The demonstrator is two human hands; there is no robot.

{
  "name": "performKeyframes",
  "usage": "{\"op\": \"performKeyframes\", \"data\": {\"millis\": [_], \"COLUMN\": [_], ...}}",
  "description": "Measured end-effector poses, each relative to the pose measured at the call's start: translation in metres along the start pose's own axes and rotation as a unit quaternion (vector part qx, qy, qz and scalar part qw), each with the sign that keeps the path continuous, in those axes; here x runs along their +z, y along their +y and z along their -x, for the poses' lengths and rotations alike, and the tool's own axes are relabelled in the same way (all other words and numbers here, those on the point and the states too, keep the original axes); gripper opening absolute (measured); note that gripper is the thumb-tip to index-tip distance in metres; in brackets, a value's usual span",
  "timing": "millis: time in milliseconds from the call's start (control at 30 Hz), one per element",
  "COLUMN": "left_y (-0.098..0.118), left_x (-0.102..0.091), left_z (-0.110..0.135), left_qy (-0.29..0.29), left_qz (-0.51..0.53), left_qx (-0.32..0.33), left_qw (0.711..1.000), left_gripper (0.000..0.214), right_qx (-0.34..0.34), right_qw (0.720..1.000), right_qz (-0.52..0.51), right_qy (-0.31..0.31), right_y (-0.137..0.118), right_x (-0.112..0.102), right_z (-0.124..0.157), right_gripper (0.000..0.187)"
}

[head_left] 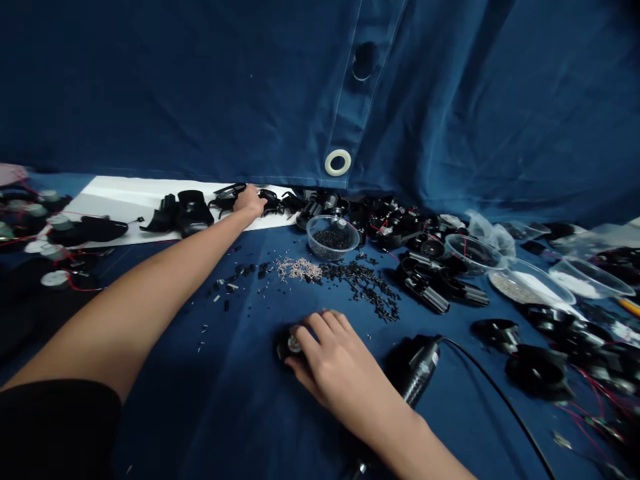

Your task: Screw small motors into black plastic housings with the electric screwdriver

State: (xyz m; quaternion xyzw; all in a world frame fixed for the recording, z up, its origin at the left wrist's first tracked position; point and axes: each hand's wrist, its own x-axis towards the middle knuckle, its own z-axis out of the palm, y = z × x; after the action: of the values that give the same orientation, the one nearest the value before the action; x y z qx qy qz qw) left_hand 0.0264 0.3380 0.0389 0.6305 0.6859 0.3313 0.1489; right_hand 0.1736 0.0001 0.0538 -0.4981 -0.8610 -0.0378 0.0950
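My left hand point(250, 199) reaches to the far side of the table, among black plastic parts point(271, 203) on a white sheet. Its fingers are mostly hidden, and whether they grip a part cannot be made out. Close to me, my right hand point(327, 353) is closed around a small dark part point(283, 344) with a round, metallic-looking face, resting at the cloth. Just right of that wrist lies a black corded power tool point(423, 367), partly behind my forearm. Beyond the right hand are spilled silvery screws point(300, 269) and small black pieces point(373, 287).
A clear bowl of small black pieces point(333, 239) stands behind the screws. Black housings point(425, 283) and more clear bowls point(533, 283) crowd the right. Wired motor parts point(60, 223) lie at left. A blue curtain point(225, 93) hangs behind; a cable point(500, 393) crosses the right.
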Motion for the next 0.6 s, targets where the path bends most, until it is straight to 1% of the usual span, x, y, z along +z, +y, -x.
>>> {"op": "performKeyframes", "data": {"millis": [67, 100, 200, 300, 367, 400, 500, 600], "left_y": [-0.002, -0.003, -0.005, -0.009, -0.014, -0.016, -0.022, -0.025], "left_x": [0.007, 0.008, -0.002, -0.025, -0.042, -0.050, -0.076, -0.101], "left_z": [-0.009, -0.011, -0.008, 0.004, 0.015, 0.022, 0.047, 0.084], "left_qy": [0.006, 0.014, 0.041, 0.065, 0.073, 0.074, 0.069, 0.058], "left_qz": [0.005, 0.008, 0.014, 0.023, 0.025, 0.026, 0.048, 0.088], "left_qx": [0.014, 0.026, 0.071, 0.129, 0.154, 0.156, 0.135, 0.120], "left_qw": [1.000, 1.000, 0.997, 0.989, 0.985, 0.985, 0.987, 0.987], "left_gripper": [0.019, 0.017, 0.018, 0.021, 0.021, 0.021, 0.022, 0.033], "right_qx": [0.013, 0.016, 0.019, 0.024, 0.022, 0.019, 0.009, 0.001], "right_qw": [1.000, 0.999, 0.998, 0.997, 0.996, 0.996, 0.995, 0.994], "right_qz": [-0.010, -0.018, -0.045, -0.064, -0.075, -0.080, -0.093, -0.112], "right_qy": [-0.017, -0.022, -0.029, -0.036, -0.036, -0.033, -0.016, -0.002], "right_y": [0.005, 0.007, 0.010, 0.011, 0.012, 0.012, 0.013, 0.012], "right_x": [0.004, 0.004, 0.002, 0.002, 0.003, 0.004, 0.007, 0.007], "right_z": [0.002, 0.004, 0.005, 0.006, 0.007, 0.007, 0.009, 0.011], "right_gripper": [0.014, 0.013, 0.012, 0.014, 0.016, 0.017, 0.018, 0.018]}}
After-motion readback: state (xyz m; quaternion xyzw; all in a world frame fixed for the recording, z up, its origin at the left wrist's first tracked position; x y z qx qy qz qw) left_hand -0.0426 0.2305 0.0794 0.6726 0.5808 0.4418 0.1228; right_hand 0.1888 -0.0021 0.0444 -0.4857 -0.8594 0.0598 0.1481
